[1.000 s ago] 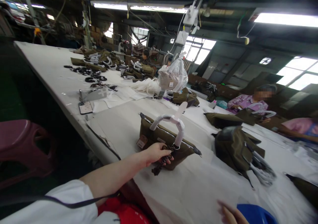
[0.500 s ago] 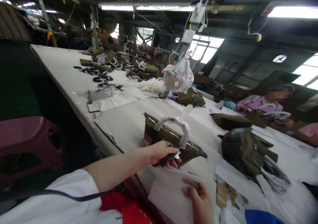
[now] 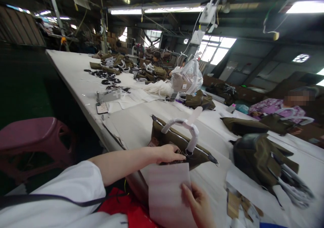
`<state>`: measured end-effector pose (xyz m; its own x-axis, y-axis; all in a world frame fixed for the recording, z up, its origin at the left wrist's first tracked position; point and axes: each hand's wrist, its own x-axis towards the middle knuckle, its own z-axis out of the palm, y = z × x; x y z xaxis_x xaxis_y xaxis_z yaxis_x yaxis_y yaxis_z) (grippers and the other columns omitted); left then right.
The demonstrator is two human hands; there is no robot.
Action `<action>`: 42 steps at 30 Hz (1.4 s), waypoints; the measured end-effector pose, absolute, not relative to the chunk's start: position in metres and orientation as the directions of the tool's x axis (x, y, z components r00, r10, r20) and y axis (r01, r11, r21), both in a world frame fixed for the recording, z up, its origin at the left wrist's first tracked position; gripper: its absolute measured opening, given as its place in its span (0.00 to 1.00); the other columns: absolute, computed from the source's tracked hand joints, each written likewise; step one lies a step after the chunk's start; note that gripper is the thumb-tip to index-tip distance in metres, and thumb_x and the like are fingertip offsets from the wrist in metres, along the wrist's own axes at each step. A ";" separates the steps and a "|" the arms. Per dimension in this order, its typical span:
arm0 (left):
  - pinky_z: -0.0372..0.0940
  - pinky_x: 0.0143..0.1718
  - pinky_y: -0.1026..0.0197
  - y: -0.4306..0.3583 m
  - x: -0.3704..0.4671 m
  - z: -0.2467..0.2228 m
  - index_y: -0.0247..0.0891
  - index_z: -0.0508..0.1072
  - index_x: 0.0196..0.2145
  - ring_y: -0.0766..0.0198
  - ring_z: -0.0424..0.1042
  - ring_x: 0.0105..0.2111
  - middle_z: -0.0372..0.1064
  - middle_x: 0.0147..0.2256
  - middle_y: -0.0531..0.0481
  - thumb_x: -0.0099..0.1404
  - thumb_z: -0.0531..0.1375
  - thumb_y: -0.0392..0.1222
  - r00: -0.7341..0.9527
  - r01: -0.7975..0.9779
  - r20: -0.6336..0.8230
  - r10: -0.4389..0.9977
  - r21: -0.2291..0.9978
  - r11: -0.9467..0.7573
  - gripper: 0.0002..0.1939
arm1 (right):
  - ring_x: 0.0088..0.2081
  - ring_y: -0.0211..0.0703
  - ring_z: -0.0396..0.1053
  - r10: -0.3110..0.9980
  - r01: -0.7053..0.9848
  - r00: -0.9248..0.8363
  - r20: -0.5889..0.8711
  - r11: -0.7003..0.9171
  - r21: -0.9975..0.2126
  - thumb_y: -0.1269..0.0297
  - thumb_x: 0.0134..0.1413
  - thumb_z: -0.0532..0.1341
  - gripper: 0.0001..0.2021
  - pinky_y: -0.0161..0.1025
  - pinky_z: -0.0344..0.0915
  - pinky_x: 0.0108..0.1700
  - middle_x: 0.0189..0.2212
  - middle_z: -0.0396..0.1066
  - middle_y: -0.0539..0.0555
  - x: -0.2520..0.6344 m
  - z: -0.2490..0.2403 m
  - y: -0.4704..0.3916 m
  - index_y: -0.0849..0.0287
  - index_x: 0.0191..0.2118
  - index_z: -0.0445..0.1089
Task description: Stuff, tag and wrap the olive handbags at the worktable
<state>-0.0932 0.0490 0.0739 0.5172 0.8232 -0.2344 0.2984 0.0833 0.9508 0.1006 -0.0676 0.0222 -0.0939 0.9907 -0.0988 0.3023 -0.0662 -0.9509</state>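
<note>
An olive-green handbag (image 3: 164, 133) stands on the table in front of me, its arched handle (image 3: 196, 137) wrapped in pale material. At its front, my left hand (image 3: 170, 153) has its fingers closed on a dark, bundled piece (image 3: 180, 159), partly covered by the fingers and a sheet; its kind does not show clearly. My right hand (image 3: 196, 199) pinches the right edge of a thin white sheet (image 3: 168, 191). The sheet's upper edge reaches just below my left fingers.
More olive bags (image 3: 260, 157) lie to the right, near scraps of brown cardboard (image 3: 234, 204). A phone (image 3: 102, 108) and dark strap bundles (image 3: 111, 81) are on the table's left side. A pink stool (image 3: 32, 137) stands at left. Across the table sits a person (image 3: 273, 106) handling a bag.
My right hand has gripped the white sheet and raised it toward my left hand. My left hand still holds the dark piece by the bag. The view has shifted slightly left.
</note>
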 end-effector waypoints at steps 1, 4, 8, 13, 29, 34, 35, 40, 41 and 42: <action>0.54 0.16 0.68 0.053 -0.096 0.077 0.36 0.73 0.36 0.70 0.66 0.17 0.76 0.30 0.49 0.61 0.61 0.55 0.536 0.283 -0.244 0.808 0.954 0.101 0.18 | 0.24 0.43 0.67 0.989 0.300 -0.090 -0.121 -0.089 -0.950 0.47 0.47 0.64 0.19 0.35 0.63 0.25 0.22 0.71 0.51 0.107 0.017 -0.068 0.61 0.33 0.75; 0.52 0.14 0.68 0.065 -0.108 0.095 0.36 0.71 0.34 0.70 0.66 0.15 0.77 0.32 0.47 0.61 0.60 0.56 0.625 0.264 -0.258 0.737 0.958 0.112 0.17 | 0.23 0.44 0.68 0.986 0.271 -0.007 -0.165 -0.157 -0.950 0.55 0.40 0.65 0.17 0.37 0.64 0.24 0.25 0.73 0.52 0.126 0.001 -0.070 0.61 0.36 0.74; 0.49 0.11 0.68 0.070 -0.117 0.113 0.35 0.70 0.30 0.71 0.64 0.14 0.77 0.29 0.46 0.63 0.60 0.52 0.695 0.200 -0.289 0.658 0.957 0.209 0.15 | 0.26 0.47 0.71 0.985 0.285 0.131 -0.116 -0.150 -0.947 0.57 0.39 0.63 0.17 0.39 0.67 0.27 0.26 0.75 0.53 0.132 -0.009 -0.067 0.61 0.36 0.73; 0.56 0.13 0.69 0.043 -0.111 0.109 0.33 0.70 0.38 0.64 0.73 0.21 0.77 0.33 0.42 0.62 0.62 0.48 0.744 0.009 -0.343 0.573 0.863 0.505 0.14 | 0.31 0.49 0.72 0.965 0.253 0.254 -0.060 -0.126 -0.959 0.54 0.42 0.62 0.17 0.40 0.69 0.31 0.30 0.77 0.55 0.107 -0.001 -0.060 0.61 0.37 0.72; 0.67 0.31 0.60 0.015 -0.107 0.069 0.37 0.71 0.32 0.59 0.73 0.30 0.70 0.29 0.48 0.64 0.57 0.53 0.458 0.267 -0.130 0.879 0.964 0.003 0.16 | 0.49 0.54 0.71 0.919 0.246 0.382 0.094 -0.003 -0.969 0.41 0.54 0.57 0.28 0.47 0.63 0.53 0.44 0.76 0.59 0.071 0.007 -0.029 0.63 0.45 0.74; 0.62 0.51 0.53 0.016 -0.123 0.067 0.36 0.75 0.38 0.53 0.69 0.44 0.67 0.41 0.41 0.64 0.58 0.49 0.145 0.533 0.345 0.927 0.762 -0.367 0.14 | 0.53 0.54 0.68 0.913 0.269 0.380 0.147 0.043 -0.962 0.43 0.56 0.56 0.27 0.47 0.62 0.56 0.48 0.75 0.59 0.067 0.012 -0.029 0.62 0.49 0.73; 0.63 0.51 0.53 0.017 -0.125 0.065 0.36 0.73 0.43 0.53 0.69 0.45 0.67 0.44 0.40 0.64 0.58 0.47 0.099 0.527 0.349 0.932 0.776 -0.347 0.15 | 0.53 0.54 0.68 0.911 0.278 0.386 0.148 0.039 -0.960 0.43 0.56 0.56 0.28 0.47 0.62 0.55 0.48 0.75 0.60 0.067 0.013 -0.028 0.62 0.49 0.73; 0.67 0.42 0.58 0.028 -0.128 0.055 0.35 0.68 0.49 0.59 0.71 0.39 0.70 0.42 0.42 0.58 0.64 0.49 0.019 0.370 0.189 0.982 0.911 -0.183 0.24 | 0.52 0.54 0.69 0.904 0.206 0.412 0.114 0.030 -0.978 0.43 0.54 0.57 0.28 0.48 0.61 0.56 0.46 0.75 0.58 0.070 0.011 -0.024 0.62 0.48 0.74; 0.67 0.40 0.59 0.031 -0.128 0.054 0.34 0.68 0.49 0.60 0.71 0.36 0.71 0.40 0.44 0.55 0.67 0.49 0.030 0.339 0.133 0.991 0.931 -0.136 0.27 | 0.51 0.54 0.69 0.901 0.188 0.422 0.099 0.019 -0.982 0.42 0.53 0.58 0.28 0.49 0.61 0.56 0.45 0.76 0.58 0.071 0.010 -0.024 0.62 0.48 0.74; 0.67 0.37 0.60 0.033 -0.128 0.055 0.33 0.69 0.48 0.62 0.71 0.33 0.72 0.37 0.45 0.53 0.68 0.49 0.064 0.301 0.065 0.996 0.950 -0.082 0.28 | 0.50 0.54 0.70 0.899 0.175 0.430 0.080 0.004 -0.985 0.41 0.52 0.59 0.28 0.49 0.62 0.55 0.44 0.76 0.58 0.072 0.010 -0.024 0.62 0.47 0.74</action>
